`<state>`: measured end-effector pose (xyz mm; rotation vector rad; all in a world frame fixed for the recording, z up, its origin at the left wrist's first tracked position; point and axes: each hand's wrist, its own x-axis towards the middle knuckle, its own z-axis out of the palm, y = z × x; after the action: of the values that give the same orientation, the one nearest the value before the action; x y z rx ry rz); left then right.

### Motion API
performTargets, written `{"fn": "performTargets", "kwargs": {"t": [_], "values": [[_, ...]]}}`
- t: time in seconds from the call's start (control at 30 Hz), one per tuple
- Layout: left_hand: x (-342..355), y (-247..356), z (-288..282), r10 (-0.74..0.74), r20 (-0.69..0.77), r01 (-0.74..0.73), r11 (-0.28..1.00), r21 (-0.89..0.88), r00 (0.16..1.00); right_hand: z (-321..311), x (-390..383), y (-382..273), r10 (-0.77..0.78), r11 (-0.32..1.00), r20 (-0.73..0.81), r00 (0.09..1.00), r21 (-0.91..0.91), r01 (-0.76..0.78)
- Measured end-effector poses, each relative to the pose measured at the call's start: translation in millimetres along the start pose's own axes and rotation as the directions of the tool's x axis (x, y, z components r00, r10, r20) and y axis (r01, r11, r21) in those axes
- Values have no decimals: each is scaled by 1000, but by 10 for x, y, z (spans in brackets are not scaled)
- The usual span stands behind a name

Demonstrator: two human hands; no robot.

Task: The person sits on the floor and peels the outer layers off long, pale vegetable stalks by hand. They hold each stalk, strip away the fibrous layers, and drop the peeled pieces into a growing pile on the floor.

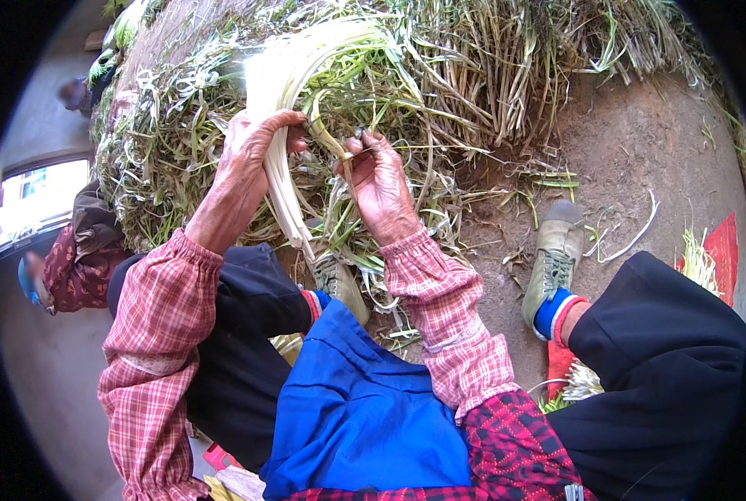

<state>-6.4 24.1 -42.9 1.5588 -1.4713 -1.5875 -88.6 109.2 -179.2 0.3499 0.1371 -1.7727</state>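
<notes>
My left hand is closed around a bundle of long pale stalks with green upper ends, which arches up and over to the right and hangs down toward my left shoe. Just right of it, my right hand pinches a yellowish leaf strand pulled out from the bundle. A small dark piece at my right fingertips is too small to name. Behind both hands lies a heap of loose, partly dried leaves and stalks.
My shoes rest on a dirt floor strewn with scraps. More pale stalks lie by red cloth at the right. Dry stalks are heaped at the back. At the left are two other people and a window.
</notes>
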Motion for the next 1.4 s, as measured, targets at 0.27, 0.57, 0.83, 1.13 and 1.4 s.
{"fn": "performTargets", "kwargs": {"t": [0.27, 0.57, 0.83, 1.13, 1.4], "values": [[132, 21, -113, 96, -74, -106, 983, -147, 993, -407, 102, -199, -72, 995, -119, 990, 56, 79], [182, 169, -263, 59, -136, -90, 968, -233, 989, -147, -33, -530, -485, -607, 466, 740, -789, 99], [86, 113, -58, 130, 23, -124, 976, -180, 991, 384, 64, -91, -40, 364, 392, 919, -851, 379], [172, 117, -182, 10, 32, -1, 965, -261, 999, 433, 14, -337, -287, 768, 63, 956, -581, 269], [231, 115, -438, -56, 54, 62, 991, -117, 997, 35, 190, -1106, -430, 835, -11, 903, -387, 392]]}}
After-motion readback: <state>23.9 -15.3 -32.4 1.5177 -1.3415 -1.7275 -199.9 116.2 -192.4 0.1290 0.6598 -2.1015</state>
